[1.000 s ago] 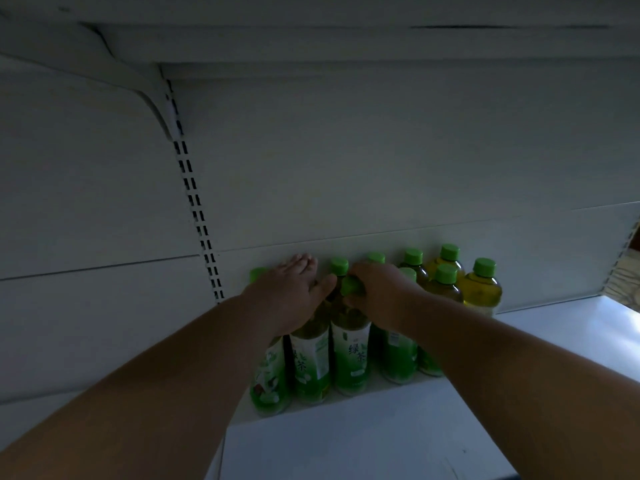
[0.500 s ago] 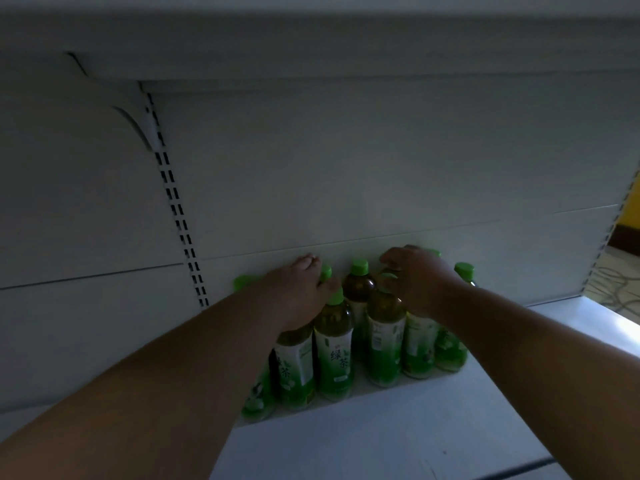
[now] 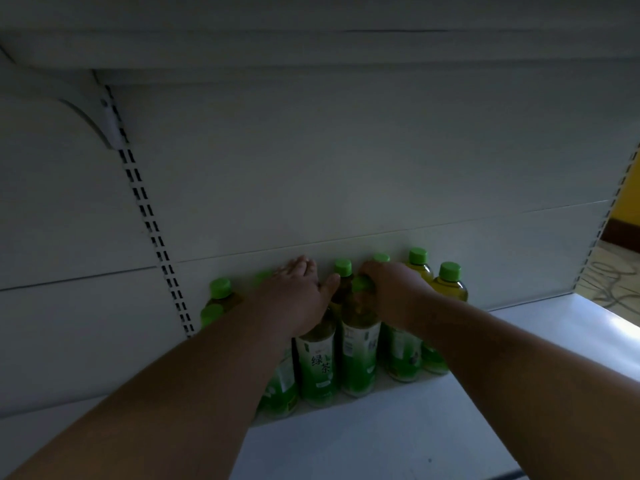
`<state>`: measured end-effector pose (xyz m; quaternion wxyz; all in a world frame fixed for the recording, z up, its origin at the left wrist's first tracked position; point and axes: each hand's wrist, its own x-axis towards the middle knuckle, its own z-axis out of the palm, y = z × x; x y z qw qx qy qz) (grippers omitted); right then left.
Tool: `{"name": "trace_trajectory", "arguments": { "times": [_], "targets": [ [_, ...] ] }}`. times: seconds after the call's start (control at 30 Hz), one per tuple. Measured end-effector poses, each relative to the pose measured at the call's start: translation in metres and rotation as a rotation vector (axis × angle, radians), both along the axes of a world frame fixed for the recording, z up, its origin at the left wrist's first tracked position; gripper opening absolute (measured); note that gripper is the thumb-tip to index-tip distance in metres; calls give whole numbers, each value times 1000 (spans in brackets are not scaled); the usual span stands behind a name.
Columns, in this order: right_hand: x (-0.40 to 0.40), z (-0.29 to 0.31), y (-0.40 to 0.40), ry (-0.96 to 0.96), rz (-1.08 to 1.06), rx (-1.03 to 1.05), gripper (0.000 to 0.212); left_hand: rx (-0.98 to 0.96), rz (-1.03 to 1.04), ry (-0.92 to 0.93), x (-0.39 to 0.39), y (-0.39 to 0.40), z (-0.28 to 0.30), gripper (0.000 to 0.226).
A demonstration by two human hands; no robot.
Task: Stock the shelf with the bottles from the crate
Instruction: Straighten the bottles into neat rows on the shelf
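Low in the centre of the frame, a cluster of green-capped tea bottles stands upright at the back of a white shelf, close against its rear wall. The left hand lies spread, fingers straight, over the caps on the left, while the right hand curls round the neck of a front bottle just below its cap. Full and smooth-sided, these likely feel heavy, rigid and slightly slippery, so the ridged cap or narrow neck seems the surest hold.
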<state>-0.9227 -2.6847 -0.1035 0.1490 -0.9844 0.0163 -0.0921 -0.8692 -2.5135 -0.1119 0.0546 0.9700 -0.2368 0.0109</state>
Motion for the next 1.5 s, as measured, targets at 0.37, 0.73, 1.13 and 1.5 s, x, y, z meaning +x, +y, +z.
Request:
{"name": "trace_trajectory", "arguments": {
  "times": [0.37,0.73,1.13,1.5],
  "targets": [
    [-9,8,-12,-14,3,55,53,-3,3,28,-4,0,8,74],
    [-16,0,-57,83,-140,-1,36,-78,-65,121,-4,-53,15,72],
    [-6,-5,-48,17,-87,-7,39,23,-73,50,0,-55,2,73],
    [-28,-1,-97,-329,-125,110,25,-44,-141,6,-8,-96,21,71]
  ]
}}
